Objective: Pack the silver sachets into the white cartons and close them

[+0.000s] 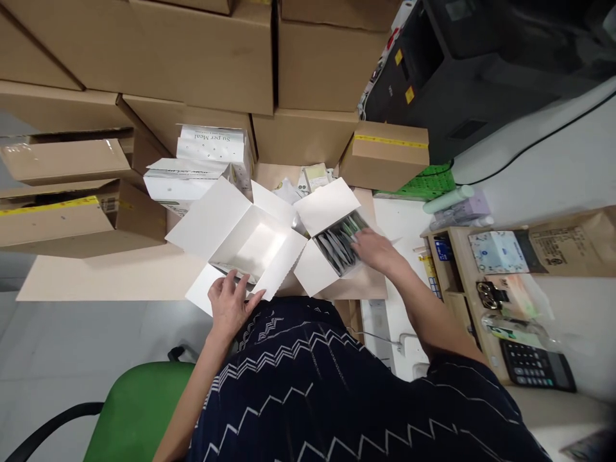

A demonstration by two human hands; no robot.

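The empty box could slide, or its near flap could buckle, since the left hand only presses that flap with flat, spread fingers and grips nothing. The packets might spill from the full box, at 3 o'clock of the empty one. The right hand rests curled at their 3 o'clock edge; whether it pinches one I cannot tell.

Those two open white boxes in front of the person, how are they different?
The left white box is empty; the right white box is packed with sachets standing on edge. The left hand rests on the left white box's near flap; the right hand reaches among the right white box's sachets. Both are white card, flaps open, side by side.
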